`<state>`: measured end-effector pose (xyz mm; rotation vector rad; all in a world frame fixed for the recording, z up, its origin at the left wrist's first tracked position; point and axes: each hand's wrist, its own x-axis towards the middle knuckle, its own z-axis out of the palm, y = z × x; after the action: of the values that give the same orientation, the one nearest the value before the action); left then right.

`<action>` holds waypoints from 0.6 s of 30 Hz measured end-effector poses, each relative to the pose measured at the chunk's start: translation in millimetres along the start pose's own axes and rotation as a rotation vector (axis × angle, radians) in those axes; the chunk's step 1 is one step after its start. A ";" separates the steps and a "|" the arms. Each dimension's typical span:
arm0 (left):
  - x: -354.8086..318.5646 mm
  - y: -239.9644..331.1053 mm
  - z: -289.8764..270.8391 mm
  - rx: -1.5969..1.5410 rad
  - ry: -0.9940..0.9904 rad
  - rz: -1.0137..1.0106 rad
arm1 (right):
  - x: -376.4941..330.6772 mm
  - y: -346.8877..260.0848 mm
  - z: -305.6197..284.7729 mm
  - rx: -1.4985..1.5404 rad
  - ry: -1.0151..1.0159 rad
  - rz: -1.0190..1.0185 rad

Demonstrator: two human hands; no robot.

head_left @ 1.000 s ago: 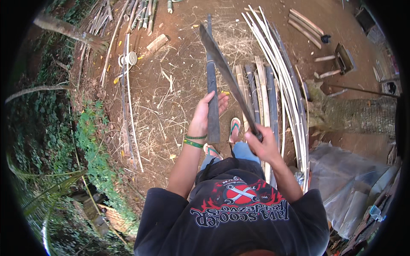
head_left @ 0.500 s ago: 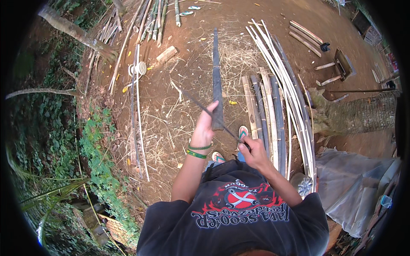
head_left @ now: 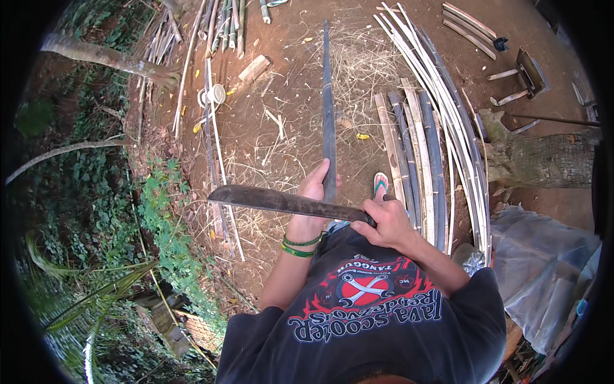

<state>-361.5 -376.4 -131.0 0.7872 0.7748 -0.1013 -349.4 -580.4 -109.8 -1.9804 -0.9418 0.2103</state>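
Note:
My right hand (head_left: 390,223) is closed round the handle of a machete (head_left: 275,200). Its broad dark blade points left and passes over my left wrist area, close to the lower end of a long dark bamboo strip (head_left: 328,102). My left hand (head_left: 312,185) is wrapped round that strip near its lower end, partly hidden by the blade. Away from me the strip stretches, narrowing toward its far tip. Whether the blade touches the strip, I cannot tell.
Split bamboo pieces (head_left: 422,173) lie right of my feet, beside long pale strips (head_left: 448,96). A wood block (head_left: 254,68) and a white spool (head_left: 216,94) are ahead left. Shavings litter the soil. A tree trunk (head_left: 543,157) and plastic sheeting (head_left: 531,262) stand at right.
The machete has swung from a slanted, edge-on position to lie nearly level, its flat side showing. My left hand keeps its hold on the bamboo strip. The view has shifted slightly.

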 end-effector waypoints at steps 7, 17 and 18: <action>-13.7 12.8 17.7 -0.007 0.040 -0.040 | 14.9 3.2 -10.6 0.000 -0.059 -0.058; -26.2 4.8 40.3 0.010 0.149 -0.044 | 18.1 -6.9 -23.5 -0.056 -0.027 0.034; -28.0 6.8 43.1 -0.001 0.130 -0.037 | 19.1 -7.7 -26.4 -0.064 -0.024 0.034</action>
<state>-354.0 -405.9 -89.0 0.7846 0.9125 -0.0839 -327.5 -582.4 -84.5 -2.0582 -0.9406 0.2260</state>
